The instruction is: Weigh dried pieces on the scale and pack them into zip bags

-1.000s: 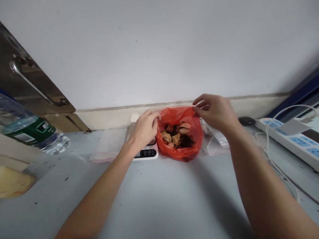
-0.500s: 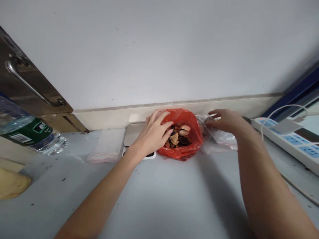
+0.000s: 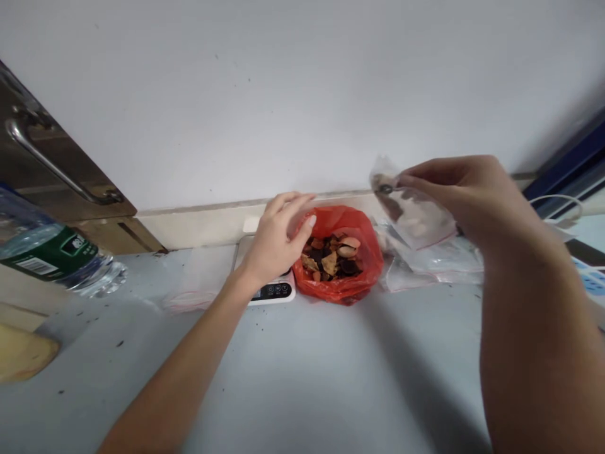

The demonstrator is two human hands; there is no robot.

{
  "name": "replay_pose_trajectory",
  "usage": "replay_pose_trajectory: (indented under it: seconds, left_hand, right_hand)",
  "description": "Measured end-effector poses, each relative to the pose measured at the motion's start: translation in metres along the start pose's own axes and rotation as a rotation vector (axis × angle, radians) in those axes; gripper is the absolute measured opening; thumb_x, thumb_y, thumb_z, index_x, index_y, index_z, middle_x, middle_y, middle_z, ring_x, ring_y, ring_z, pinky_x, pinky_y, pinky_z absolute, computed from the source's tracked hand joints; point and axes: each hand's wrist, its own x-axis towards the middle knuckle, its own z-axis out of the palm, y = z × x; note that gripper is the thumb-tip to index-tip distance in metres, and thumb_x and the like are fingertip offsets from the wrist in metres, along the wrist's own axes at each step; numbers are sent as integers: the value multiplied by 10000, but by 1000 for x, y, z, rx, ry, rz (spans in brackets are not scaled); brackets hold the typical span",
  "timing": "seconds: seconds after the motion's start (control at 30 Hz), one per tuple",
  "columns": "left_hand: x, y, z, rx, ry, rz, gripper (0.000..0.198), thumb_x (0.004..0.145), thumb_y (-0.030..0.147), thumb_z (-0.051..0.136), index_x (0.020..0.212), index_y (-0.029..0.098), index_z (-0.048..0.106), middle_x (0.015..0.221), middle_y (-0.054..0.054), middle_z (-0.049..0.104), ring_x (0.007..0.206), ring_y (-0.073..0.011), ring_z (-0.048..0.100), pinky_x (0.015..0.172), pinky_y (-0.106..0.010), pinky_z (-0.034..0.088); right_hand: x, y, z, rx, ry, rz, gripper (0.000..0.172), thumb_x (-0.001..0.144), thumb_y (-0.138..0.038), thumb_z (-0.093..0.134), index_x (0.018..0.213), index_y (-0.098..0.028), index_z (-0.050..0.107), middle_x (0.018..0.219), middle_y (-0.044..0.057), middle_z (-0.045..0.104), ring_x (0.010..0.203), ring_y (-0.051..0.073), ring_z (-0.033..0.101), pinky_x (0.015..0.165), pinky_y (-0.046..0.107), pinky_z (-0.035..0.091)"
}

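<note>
My right hand (image 3: 454, 189) pinches a small clear zip bag (image 3: 420, 221) by one end, raised above the counter. A few dark and pale pieces show inside it. My left hand (image 3: 276, 243) has its thumb and fingers apart by the left rim of a red plastic bag (image 3: 340, 290); whether the thumb touches the rim I cannot tell. Dried brown, dark and tan pieces (image 3: 331, 261) fill the bottom of the red bag. Beneath my left hand is a white kitchen scale (image 3: 271, 293), partly hidden by it.
Flat clear zip bags (image 3: 198, 277) lie left of the scale, and more clear bags (image 3: 439, 268) lie right of the red bag. A green-labelled water bottle (image 3: 57, 252) is at left. A power strip (image 3: 593, 277) sits at far right, and the wall (image 3: 302, 113) rises behind.
My right hand has lifted the small zip bag up and right from the pile of clear bags. My left hand has shifted left, showing more of the red bag and the scale's buttons.
</note>
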Motion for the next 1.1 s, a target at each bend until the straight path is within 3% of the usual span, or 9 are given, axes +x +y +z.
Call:
replay_pose_trajectory:
  seconds: [0.13, 0.3, 0.37, 0.47, 0.6, 0.77, 0.97, 1.03, 1.1]
  left_hand:
    - [4, 7, -12, -311, 5, -100, 414, 975, 415, 609, 1349, 239, 625, 1448, -93, 626, 1361, -240, 567, 1082, -368, 519]
    - [5, 13, -24, -477, -4, -125, 181, 936, 378, 631, 889, 207, 670, 907, -29, 733, 887, -171, 699, 828, -281, 575]
    - [5, 12, -27, -486, 46, -156, 207, 928, 375, 638, 799, 214, 616, 755, 1, 668, 739, -143, 658, 713, -248, 551]
    - [7, 5, -32, -476, 157, -259, 219, 935, 328, 624, 757, 222, 553, 643, 33, 597, 583, -108, 571, 569, -210, 473]
    - [7, -8, -41, -336, 306, -395, 190, 942, 249, 602, 769, 229, 527, 548, 69, 544, 463, -93, 488, 482, -197, 403]
    - [3, -16, -48, -165, 357, -444, 185, 943, 246, 577, 772, 233, 506, 521, 78, 547, 438, -91, 493, 477, -197, 393]
    - [0, -22, -50, 93, 341, -425, 125, 932, 212, 545, 817, 243, 508, 471, 96, 478, 434, -121, 475, 523, -246, 376]
    - [-2, -24, -53, 181, 279, -414, 60, 939, 191, 523, 929, 238, 560, 522, 86, 522, 464, -137, 506, 575, -269, 411]
    - [-4, -25, -56, 295, 188, -413, 217, 941, 160, 506, 1124, 233, 597, 650, 49, 612, 536, -162, 564, 650, -307, 454]
  right_hand:
    - [1, -30, 28, 244, -184, -32, 240, 720, -366, 779, 854, -191, 686, 684, 19, 692, 595, 171, 642, 571, 292, 546]
    - [6, -46, 61, 539, -299, 58, 300, 582, -189, 817, 774, -227, 590, 622, -62, 608, 502, 107, 543, 468, 213, 440]
    - [7, -48, 69, 585, -289, 107, 258, 653, -230, 821, 767, -234, 590, 639, -56, 612, 515, 111, 553, 481, 216, 451]
    - [9, -49, 73, 660, -303, 208, 282, 878, -501, 684, 815, -228, 650, 718, 7, 683, 601, 155, 635, 588, 273, 546]
    - [11, -45, 72, 708, -324, 197, 593, 916, -771, 473, 924, -224, 700, 822, 76, 752, 738, 230, 722, 649, 350, 593]
    - [13, -39, 76, 504, -420, 164, 418, 641, -528, 921, 706, -182, 697, 631, -5, 670, 578, 127, 630, 466, 209, 426]
    - [14, -39, 82, 537, -492, 228, 363, 571, -446, 974, 655, -166, 758, 636, -2, 708, 578, 80, 603, 553, 203, 491]
    - [14, -38, 83, 532, -532, 224, 337, 577, -430, 971, 659, -169, 774, 652, 8, 725, 594, 87, 614, 583, 215, 504]
    - [15, -37, 84, 507, -557, 208, 320, 585, -427, 960, 639, -172, 774, 633, 10, 717, 592, 96, 614, 590, 231, 500]
